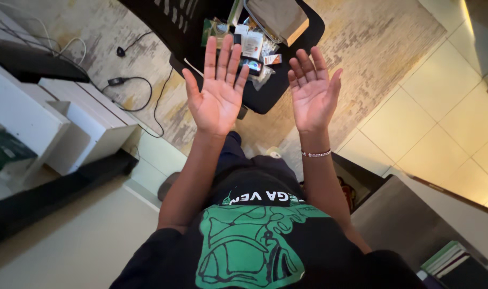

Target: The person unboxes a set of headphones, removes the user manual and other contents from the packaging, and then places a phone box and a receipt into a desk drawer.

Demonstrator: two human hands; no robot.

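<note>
Both the left hand (218, 93) and the right hand (312, 93) are raised palm-up, grip released, empty, just in front of the black chair (265, 91) holding small boxes (252, 43).

Left hand (218, 92) and right hand (312, 91) raised side by side, palms up, fingers spread, empty, beaded bracelet (316, 154) on right wrist, black chair (265, 80) beneath, small boxes and packets (253, 44) on seat near far edge, patterned rug (383, 48) under chair.
</note>
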